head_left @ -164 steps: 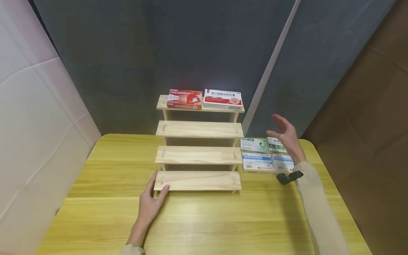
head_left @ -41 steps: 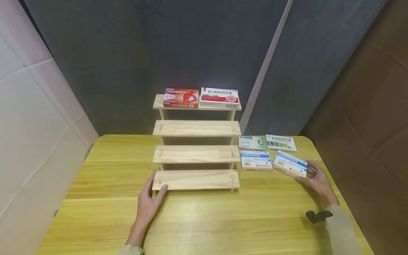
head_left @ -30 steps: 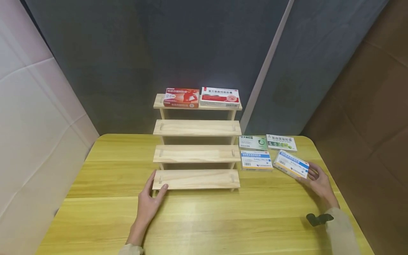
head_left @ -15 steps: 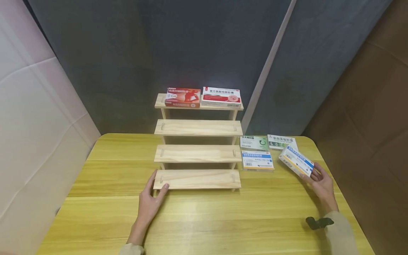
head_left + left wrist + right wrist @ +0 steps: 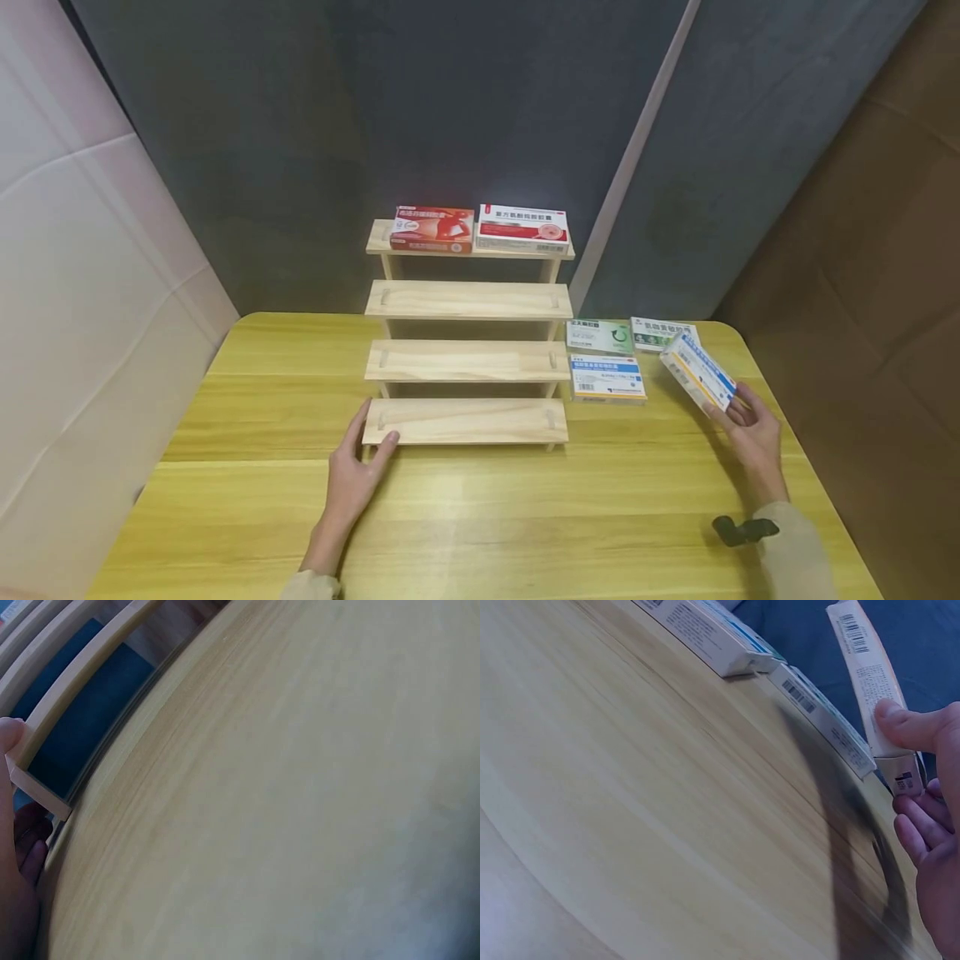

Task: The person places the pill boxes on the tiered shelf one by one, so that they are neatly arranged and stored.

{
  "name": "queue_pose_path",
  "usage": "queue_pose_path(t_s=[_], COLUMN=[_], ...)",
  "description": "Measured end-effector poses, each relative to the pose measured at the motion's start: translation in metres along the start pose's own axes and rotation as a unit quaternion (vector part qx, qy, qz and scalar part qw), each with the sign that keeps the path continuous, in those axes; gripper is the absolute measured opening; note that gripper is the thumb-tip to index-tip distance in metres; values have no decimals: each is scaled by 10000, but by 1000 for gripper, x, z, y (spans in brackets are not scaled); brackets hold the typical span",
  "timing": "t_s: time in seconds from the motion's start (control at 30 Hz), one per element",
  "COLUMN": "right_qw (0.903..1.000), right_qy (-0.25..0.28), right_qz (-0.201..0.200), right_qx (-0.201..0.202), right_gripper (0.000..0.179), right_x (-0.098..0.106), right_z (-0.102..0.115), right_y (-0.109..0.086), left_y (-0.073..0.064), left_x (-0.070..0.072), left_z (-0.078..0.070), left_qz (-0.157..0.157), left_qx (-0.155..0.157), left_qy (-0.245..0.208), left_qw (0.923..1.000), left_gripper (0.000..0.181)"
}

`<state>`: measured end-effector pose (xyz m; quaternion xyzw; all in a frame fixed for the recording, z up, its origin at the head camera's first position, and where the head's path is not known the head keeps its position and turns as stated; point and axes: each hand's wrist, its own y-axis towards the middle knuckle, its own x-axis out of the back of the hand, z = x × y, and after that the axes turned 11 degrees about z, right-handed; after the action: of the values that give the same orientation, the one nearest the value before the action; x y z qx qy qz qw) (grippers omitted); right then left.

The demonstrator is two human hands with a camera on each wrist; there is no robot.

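Note:
A wooden stepped rack (image 5: 465,421) stands mid-table, and my left hand (image 5: 351,479) grips the left end of its lowest step. The thumb lies on top of that step; in the left wrist view the fingers (image 5: 34,840) curl beside the end leg. My right hand (image 5: 757,437) pinches a blue-and-white medicine box (image 5: 697,372) by its near right end, tilted and raised off the table. In the right wrist view the thumb (image 5: 907,724) presses the box's barcode side. A matching medicine box (image 5: 607,379) lies flat between that hand and the rack.
Behind lie a green-and-white box (image 5: 597,335) and a white box with green pictures (image 5: 660,332), the latter partly covered by the held box. A red box (image 5: 432,229) and a red-and-white box (image 5: 522,227) sit on the top step. A dark curtain (image 5: 465,100) hangs behind.
My right hand came down from above the boxes, took the front right blue-and-white box by its end and lifted it, tilting it more. The left hand stays at the rack.

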<state>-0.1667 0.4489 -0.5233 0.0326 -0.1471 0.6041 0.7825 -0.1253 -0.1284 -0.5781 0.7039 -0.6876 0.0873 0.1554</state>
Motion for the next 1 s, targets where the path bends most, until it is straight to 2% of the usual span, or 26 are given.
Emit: queue_pose_path(t_s=[0.4,0.5,0.67,1.0], right_qw=[9980,9982,9987,9947], right_qy=[490,456,353,772], right_qz=[-387,-378,-366,-500], right_qx=[-59,-29,77,466], right_gripper=[76,75,76,74], right_x=[-14,-17,-20,-31], right_z=[3,4,10,26], right_y=[-2,-3,-5,-10], left_y=[1,1,0,1], left_x=[0,0,0,0], left_z=[0,0,1,-1], left_qz=[-24,-26,7,28], left_qx=[21,31,44,94], left_qy=[-8,-36,-93,-132], left_qw=[10000,10000,9999,9999], left_gripper=[71,70,70,70])
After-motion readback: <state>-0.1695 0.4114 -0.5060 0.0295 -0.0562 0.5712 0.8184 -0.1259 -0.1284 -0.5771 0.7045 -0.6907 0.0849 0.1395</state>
